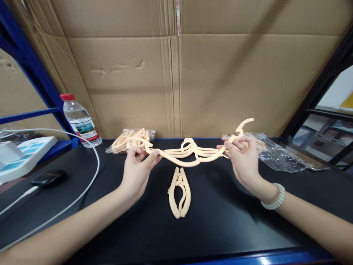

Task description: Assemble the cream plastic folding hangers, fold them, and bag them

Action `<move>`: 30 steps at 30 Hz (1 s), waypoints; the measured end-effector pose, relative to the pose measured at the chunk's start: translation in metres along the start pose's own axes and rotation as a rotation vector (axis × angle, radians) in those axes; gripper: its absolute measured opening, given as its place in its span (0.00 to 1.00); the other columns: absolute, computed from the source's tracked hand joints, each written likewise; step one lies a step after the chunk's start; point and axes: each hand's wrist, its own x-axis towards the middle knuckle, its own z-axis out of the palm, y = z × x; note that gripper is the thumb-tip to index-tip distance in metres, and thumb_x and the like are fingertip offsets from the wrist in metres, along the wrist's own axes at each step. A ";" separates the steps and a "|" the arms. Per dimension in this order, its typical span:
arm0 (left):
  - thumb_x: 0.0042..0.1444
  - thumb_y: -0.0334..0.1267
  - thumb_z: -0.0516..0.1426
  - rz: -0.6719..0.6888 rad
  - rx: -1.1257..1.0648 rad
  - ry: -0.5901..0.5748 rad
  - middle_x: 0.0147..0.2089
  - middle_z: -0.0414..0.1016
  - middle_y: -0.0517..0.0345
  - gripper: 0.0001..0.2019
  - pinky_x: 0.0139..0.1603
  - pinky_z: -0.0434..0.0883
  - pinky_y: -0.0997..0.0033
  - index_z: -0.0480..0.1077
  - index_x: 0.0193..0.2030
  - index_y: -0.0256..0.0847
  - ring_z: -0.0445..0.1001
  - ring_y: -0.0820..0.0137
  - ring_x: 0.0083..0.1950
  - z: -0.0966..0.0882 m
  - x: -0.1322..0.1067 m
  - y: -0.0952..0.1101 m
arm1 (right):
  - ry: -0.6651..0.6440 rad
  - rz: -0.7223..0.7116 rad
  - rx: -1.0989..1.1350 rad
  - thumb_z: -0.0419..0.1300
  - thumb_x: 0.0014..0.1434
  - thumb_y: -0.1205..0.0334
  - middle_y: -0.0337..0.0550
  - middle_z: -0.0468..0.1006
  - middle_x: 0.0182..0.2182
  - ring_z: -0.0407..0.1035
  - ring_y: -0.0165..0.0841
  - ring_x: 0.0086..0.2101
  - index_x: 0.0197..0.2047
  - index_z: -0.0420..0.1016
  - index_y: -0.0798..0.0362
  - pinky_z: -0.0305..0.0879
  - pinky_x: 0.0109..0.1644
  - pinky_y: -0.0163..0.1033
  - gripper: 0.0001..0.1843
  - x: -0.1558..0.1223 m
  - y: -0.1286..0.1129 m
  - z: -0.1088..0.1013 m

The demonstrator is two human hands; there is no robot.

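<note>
A cream plastic folding hanger (180,163) is held up over the table with its arms spread into a shallow curve. My left hand (139,167) pinches its left end between thumb and fingers. At the opposite end, my right hand (242,158), with a pale beaded bracelet on the wrist, grips it likewise; a curved piece sticks up past the fingers. Behind it lie several unfolded hangers (189,143) in a stack, partly hidden by the held one. A folded hanger (186,198) lies flat on the black table (220,224), nearer to me and between my forearms.
Clear bags of folded hangers (132,140) sit at the back left. More clear plastic wrap (278,154) lies behind my right hand. A water bottle (82,123), a power strip (27,154) and a white cable (97,165) are at left. Cardboard (124,84) walls the back.
</note>
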 end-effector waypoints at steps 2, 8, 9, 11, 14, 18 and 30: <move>0.36 0.30 0.70 -0.015 -0.040 0.029 0.31 0.73 0.65 0.25 0.52 0.75 0.62 0.56 0.31 0.42 0.77 0.72 0.39 -0.001 0.001 0.002 | 0.044 0.045 0.020 0.69 0.51 0.60 0.40 0.80 0.40 0.79 0.36 0.34 0.41 0.54 0.45 0.77 0.40 0.47 0.25 0.004 -0.001 -0.003; 0.37 0.27 0.69 -0.019 -0.109 0.035 0.31 0.75 0.64 0.21 0.53 0.75 0.63 0.59 0.30 0.41 0.77 0.73 0.39 -0.001 0.001 0.005 | 0.091 0.077 0.057 0.71 0.47 0.62 0.42 0.80 0.44 0.79 0.36 0.35 0.48 0.56 0.43 0.77 0.42 0.46 0.31 0.009 -0.010 -0.005; 0.37 0.27 0.69 -0.029 -0.110 0.033 0.31 0.74 0.65 0.21 0.53 0.74 0.63 0.60 0.30 0.41 0.77 0.73 0.39 -0.001 0.001 0.005 | 0.085 0.073 0.058 0.70 0.47 0.62 0.43 0.79 0.46 0.79 0.36 0.36 0.52 0.56 0.42 0.77 0.43 0.46 0.34 0.010 -0.012 -0.005; 0.38 0.28 0.69 -0.044 -0.104 0.030 0.31 0.74 0.65 0.20 0.54 0.74 0.63 0.61 0.30 0.40 0.77 0.73 0.39 0.000 0.000 0.004 | 0.064 0.069 0.053 0.70 0.48 0.61 0.42 0.77 0.48 0.78 0.36 0.37 0.59 0.53 0.39 0.76 0.44 0.47 0.40 0.010 -0.016 -0.005; 0.37 0.27 0.69 -0.055 -0.102 0.029 0.32 0.75 0.64 0.19 0.52 0.75 0.64 0.61 0.29 0.40 0.77 0.73 0.39 -0.001 0.000 0.004 | 0.036 0.066 0.044 0.69 0.49 0.61 0.40 0.79 0.44 0.78 0.36 0.38 0.64 0.54 0.38 0.76 0.44 0.46 0.42 0.011 -0.018 -0.007; 0.36 0.26 0.69 -0.032 -0.123 0.043 0.30 0.74 0.64 0.20 0.49 0.76 0.67 0.61 0.28 0.39 0.76 0.73 0.38 -0.003 0.002 0.006 | -0.016 0.080 0.031 0.69 0.49 0.60 0.37 0.78 0.38 0.76 0.33 0.34 0.59 0.64 0.40 0.76 0.42 0.45 0.35 0.010 -0.011 -0.010; 0.37 0.29 0.71 0.091 -0.096 0.043 0.32 0.76 0.62 0.22 0.47 0.76 0.66 0.64 0.36 0.41 0.77 0.71 0.41 -0.007 0.006 0.013 | -0.022 0.143 0.028 0.74 0.43 0.56 0.43 0.76 0.36 0.74 0.35 0.39 0.34 0.78 0.53 0.77 0.44 0.44 0.16 0.002 -0.009 -0.007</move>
